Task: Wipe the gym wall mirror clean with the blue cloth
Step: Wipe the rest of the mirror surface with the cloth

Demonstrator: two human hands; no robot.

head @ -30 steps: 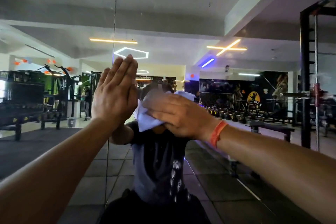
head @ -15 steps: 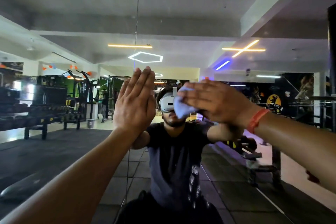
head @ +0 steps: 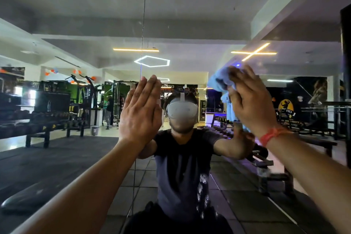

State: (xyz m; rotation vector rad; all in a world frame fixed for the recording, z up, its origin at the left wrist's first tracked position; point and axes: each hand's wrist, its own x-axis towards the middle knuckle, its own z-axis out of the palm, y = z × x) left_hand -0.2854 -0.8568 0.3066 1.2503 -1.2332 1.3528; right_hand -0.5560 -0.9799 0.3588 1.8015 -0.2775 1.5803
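Note:
The wall mirror (head: 190, 15) fills the whole view and reflects the gym and a person in a dark shirt. My left hand (head: 141, 111) lies flat against the glass, fingers together and pointing up, just left of a vertical seam (head: 143, 24) between two panels. My right hand (head: 248, 100), with an orange band on the wrist, presses the blue cloth (head: 221, 85) against the mirror at upper right. The cloth bunches out to the left of my fingers and hangs down a little; the part under my palm is hidden.
All else is reflection: dumbbell racks (head: 43, 119) at left, weight machines (head: 85, 97) behind, a bench (head: 311, 142) at right, and a dark upright post (head: 345, 81) at the right edge. Ceiling lights glow above.
My right hand has swept the cloth to the right and upward across the glass, off the reflected head. The view has shifted, so my left hand sits further right in frame, still flat.

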